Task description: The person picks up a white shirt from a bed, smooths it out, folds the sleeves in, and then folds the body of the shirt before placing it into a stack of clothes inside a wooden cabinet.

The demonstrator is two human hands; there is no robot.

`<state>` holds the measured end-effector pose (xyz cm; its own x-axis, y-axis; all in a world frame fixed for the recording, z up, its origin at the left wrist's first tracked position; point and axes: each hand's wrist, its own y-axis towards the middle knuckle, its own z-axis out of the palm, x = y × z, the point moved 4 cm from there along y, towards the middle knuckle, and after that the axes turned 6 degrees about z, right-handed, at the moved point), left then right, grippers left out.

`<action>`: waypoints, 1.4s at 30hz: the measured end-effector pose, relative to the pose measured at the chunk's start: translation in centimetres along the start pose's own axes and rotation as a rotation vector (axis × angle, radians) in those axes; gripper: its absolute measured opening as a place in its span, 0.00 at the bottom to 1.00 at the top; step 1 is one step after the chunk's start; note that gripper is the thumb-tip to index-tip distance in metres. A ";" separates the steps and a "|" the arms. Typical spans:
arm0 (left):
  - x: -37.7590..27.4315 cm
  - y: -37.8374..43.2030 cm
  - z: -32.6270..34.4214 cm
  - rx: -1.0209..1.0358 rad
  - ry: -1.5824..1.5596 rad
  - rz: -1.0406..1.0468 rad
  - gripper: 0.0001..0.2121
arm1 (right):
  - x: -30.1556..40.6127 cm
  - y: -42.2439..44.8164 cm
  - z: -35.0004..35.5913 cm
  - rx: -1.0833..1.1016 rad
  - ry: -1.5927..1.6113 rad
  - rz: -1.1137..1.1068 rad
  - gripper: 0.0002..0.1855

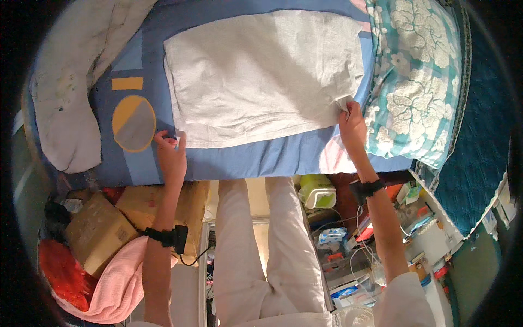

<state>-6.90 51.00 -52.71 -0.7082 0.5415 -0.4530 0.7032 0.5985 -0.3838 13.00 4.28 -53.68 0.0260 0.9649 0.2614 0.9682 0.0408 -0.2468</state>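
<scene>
A white cloth [261, 73], folded in layers, lies spread on a blue patterned bed sheet [253, 161]. My left hand [172, 153] is at its near left corner, the corner pinched between thumb and finger. At the near right corner my right hand [352, 126] grips a gathered bit of the same cloth. Small wrinkles run out from the right hand's grip. The lower layers show only along the left and near edges.
A green checked pillow [412, 86] with white flowers borders the cloth on the right. Pale trousers [67, 110] lie at the far left. Below the bed are cardboard boxes [102, 233], a pink cloth [122, 282], a green bin [318, 192] and a cluttered table [433, 241].
</scene>
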 end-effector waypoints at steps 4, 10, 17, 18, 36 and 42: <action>2.2 0.3 1.0 0.083 -0.002 0.112 0.17 | -3.4 -1.0 1.1 0.030 0.734 0.543 0.11; 0.9 -0.4 0.3 -0.114 -0.230 0.044 0.15 | -3.7 -3.3 0.9 0.066 1.011 0.958 0.20; 3.2 -0.4 1.3 0.161 -0.177 -0.024 0.17 | -5.5 -2.2 1.8 -0.039 1.093 0.967 0.20; 3.9 -0.7 0.9 0.068 -0.237 -0.047 0.17 | -5.2 -2.4 1.6 -0.035 1.123 0.938 0.19; 6.3 -4.8 -0.4 0.286 -0.446 -0.396 0.11 | -6.4 -13.1 0.8 -0.266 0.758 1.111 0.18; 0.5 0.3 -0.7 0.264 -0.176 0.011 0.18 | 6.8 -11.3 -1.3 -0.307 0.259 0.050 0.25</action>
<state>-7.06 51.89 -52.47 -0.6950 0.4229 -0.5815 0.7190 0.4071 -0.5632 2.53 10.01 -47.91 0.0987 0.8647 0.4924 0.9924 -0.1219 0.0151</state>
